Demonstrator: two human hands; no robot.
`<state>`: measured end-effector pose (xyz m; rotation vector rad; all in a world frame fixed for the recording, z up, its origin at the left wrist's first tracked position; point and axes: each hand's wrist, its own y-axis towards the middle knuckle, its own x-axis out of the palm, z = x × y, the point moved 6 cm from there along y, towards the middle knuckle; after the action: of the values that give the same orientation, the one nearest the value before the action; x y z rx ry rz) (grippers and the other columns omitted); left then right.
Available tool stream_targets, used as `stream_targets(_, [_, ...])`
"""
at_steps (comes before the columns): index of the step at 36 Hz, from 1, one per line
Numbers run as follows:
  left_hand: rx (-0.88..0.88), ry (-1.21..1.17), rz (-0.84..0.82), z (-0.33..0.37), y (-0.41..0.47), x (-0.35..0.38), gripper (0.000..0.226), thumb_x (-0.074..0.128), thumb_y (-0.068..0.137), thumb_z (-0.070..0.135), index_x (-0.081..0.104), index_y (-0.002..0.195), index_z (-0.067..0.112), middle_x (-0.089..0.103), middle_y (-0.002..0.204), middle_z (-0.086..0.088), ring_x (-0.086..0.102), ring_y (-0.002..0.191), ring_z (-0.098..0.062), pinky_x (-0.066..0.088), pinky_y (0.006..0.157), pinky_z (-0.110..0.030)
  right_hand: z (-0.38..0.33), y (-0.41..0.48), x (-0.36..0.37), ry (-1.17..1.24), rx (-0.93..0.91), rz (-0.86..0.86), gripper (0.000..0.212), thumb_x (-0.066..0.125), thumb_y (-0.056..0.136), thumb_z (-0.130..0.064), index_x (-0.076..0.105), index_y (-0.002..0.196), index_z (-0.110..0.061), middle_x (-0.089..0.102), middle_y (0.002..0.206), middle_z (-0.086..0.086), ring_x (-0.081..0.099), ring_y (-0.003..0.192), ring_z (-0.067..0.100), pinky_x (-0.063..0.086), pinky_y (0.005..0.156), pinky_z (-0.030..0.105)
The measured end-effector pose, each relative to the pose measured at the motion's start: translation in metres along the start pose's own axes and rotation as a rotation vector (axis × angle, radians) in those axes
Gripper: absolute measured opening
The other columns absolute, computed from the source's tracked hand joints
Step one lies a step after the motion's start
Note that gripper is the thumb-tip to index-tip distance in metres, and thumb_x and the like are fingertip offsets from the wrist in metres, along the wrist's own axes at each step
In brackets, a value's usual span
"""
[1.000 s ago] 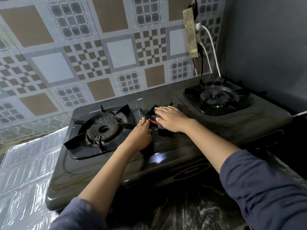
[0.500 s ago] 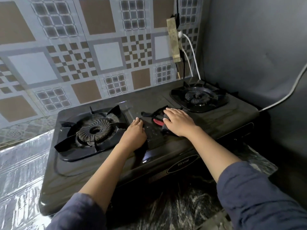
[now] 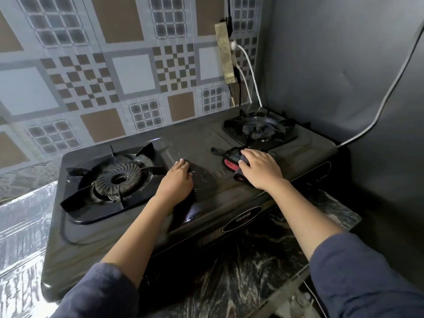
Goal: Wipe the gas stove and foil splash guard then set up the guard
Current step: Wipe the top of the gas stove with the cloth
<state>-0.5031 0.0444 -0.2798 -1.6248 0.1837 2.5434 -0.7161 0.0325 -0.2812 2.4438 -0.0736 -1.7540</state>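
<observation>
**Cloth slides right, stove top half-wiped**

Rightward goes the cloth since half a second back: it now sits just in front of the right burner, and the left hand is well apart from it where the two were near each other before. Right hand lies flat on the dark, red-trimmed cloth, palm pressing it to the gas stove, fingers spread rather than curled; that grip is a press, not a pinch. Left hand rests palm-down on the centre panel beside the left burner, holding nothing, apparently bracing.

By my reading, we're mid-wipe on the stove. The middle strip shows wet shine near the front edge; both burner grates look untouched, and the right end still lies ahead. The foil splash guard lies flat on the bench to the left, partly under the stove's side, not yet stood up; whether it's been wiped, I can't tell.

Watch the obstacles: pan-support prongs stick up around each burner, ready to snag cloth. A cable drapes down the grey wall to the stove's right rear corner, and a power strip hangs on the tiled wall behind.
</observation>
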Motion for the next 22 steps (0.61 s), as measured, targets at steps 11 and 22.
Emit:
stream_targets(11, [0.002,-0.049,0.050,0.003,0.009,0.004,0.043,0.037,0.096,0.015,0.038,0.137,0.001,0.024,0.154,-0.014,0.017,0.145,-0.025,0.014,0.117,-0.031,0.034,-0.003,-0.015,0.058,-0.094,0.060,0.041,0.040,0.097,-0.031,0.045,0.136,-0.019,0.043,0.145,-0.006,0.034,0.136,0.010,0.021,0.112,0.028])
stream_targets(22, [-0.063,-0.067,0.098,0.006,0.013,0.006,0.044,0.040,0.095,0.016,0.039,0.138,0.004,0.025,0.154,-0.011,0.018,0.145,-0.023,0.015,0.117,-0.031,0.087,-0.007,-0.038,0.090,-0.085,0.211,0.034,0.046,0.095,-0.024,0.057,0.126,-0.016,0.056,0.134,-0.002,0.046,0.128,0.015,0.026,0.108,0.029])
